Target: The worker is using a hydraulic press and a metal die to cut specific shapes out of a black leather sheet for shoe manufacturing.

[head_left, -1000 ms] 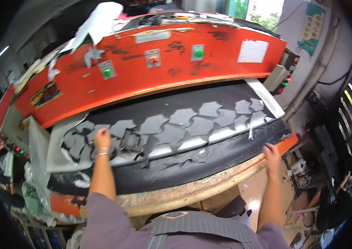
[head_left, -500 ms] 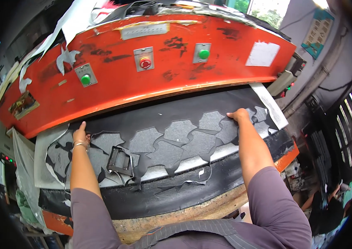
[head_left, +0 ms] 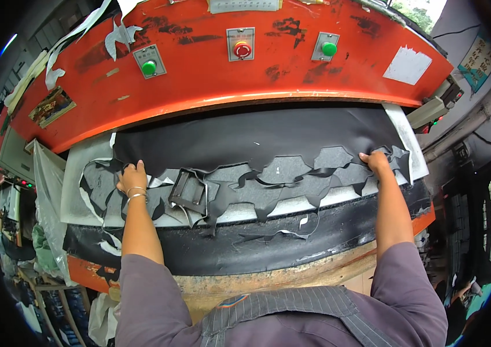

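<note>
A wide black sheet of leather-like material (head_left: 257, 130) lies across the bed of a red press. Its near edge is ragged with cut-outs, and grey patches (head_left: 332, 157) show between narrow strips. At the sheet's left end, my left hand (head_left: 132, 178) closes its fingers on the edge. My right hand (head_left: 377, 162) pinches the edge near the right end, thumb on top. Strips between the hands are lifted and buckled. A dark metal cutting die (head_left: 188, 203), an open frame, sits on the near part of the sheet, just right of my left hand.
The red press beam (head_left: 199, 75) spans the far side, carrying green buttons (head_left: 328, 49) and a red stop button (head_left: 242, 50). A pale board (head_left: 74, 202) lies under the sheet. Black matting (head_left: 228, 254) and scraps (head_left: 303, 221) lie along the near edge. Clear plastic (head_left: 48, 202) hangs at left.
The sheet's cut edge has shifted slightly toward me and buckled, its strips now lifting. Both hands keep their hold. The whole view has tilted, so the press appears higher and further right.
</note>
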`<state>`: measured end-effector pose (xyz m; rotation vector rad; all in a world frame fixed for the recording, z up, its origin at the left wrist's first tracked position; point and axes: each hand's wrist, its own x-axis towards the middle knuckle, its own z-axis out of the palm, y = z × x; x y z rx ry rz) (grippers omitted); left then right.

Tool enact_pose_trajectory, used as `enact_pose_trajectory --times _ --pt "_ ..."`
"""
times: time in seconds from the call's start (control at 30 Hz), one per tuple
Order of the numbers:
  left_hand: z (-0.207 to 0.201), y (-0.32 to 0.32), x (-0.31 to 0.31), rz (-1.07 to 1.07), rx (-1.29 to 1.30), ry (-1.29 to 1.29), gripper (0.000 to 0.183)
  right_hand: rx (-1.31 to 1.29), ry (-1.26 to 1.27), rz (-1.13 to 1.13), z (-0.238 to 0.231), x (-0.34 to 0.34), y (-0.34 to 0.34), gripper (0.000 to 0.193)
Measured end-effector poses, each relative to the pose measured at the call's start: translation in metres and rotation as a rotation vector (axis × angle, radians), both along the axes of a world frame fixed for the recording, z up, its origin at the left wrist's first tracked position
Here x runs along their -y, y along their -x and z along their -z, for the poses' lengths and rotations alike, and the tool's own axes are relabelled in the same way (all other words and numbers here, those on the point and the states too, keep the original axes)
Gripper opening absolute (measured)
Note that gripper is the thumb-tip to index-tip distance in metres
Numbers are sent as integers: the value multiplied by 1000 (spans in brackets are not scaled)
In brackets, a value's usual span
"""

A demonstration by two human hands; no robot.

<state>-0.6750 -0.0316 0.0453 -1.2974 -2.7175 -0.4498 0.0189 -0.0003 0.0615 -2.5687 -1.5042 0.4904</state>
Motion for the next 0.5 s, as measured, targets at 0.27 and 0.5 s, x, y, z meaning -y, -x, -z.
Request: enact_pose_trajectory --times 0.27,0.5 --pt "8 -21 82 -17 85 -2 46 133 -113 -59 16 65 -35 55" --pt "15 -35 137 6 66 -55 50 210 11 38 -6 115 -43 39"
